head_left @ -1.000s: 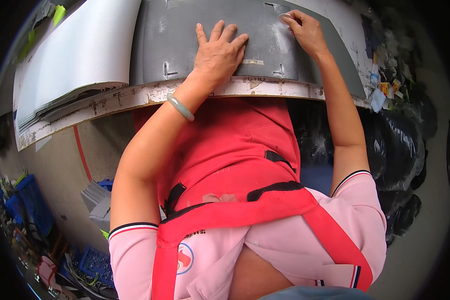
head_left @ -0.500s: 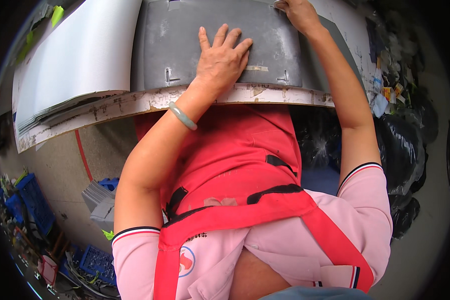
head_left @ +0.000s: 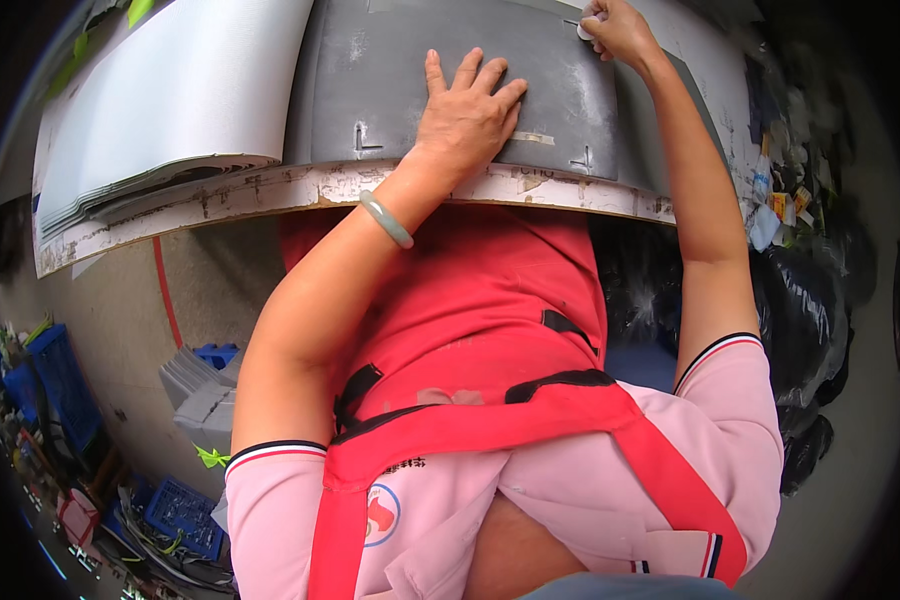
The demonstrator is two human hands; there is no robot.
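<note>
A dark grey flat sheet (head_left: 410, 70) with L-shaped slots near its corners lies on the bench, with pale smudges on it. My left hand (head_left: 468, 115) rests flat on this sheet, fingers spread, holding nothing. By the sheet's far right corner, my right hand (head_left: 622, 34) pinches a small whitish piece with a rounded edge (head_left: 584, 32) against the slot there. The fingers partly cover the piece, and its kind cannot be made out. Another dark grey sheet (head_left: 642, 140) shows from under the right edge.
A stack of large white sheets (head_left: 180, 90), bowed upward, sits on the left. The bench's worn white edge (head_left: 320, 185) runs before me. Black plastic bags (head_left: 800, 300) stand at the right. Blue crates (head_left: 185, 515) and grey folded pieces (head_left: 205, 400) are on the floor at left.
My right hand has come slightly nearer to me at the far right corner, still pinching the whitish piece. The left hand stays flat on the sheet. The whole view has shifted a little.
</note>
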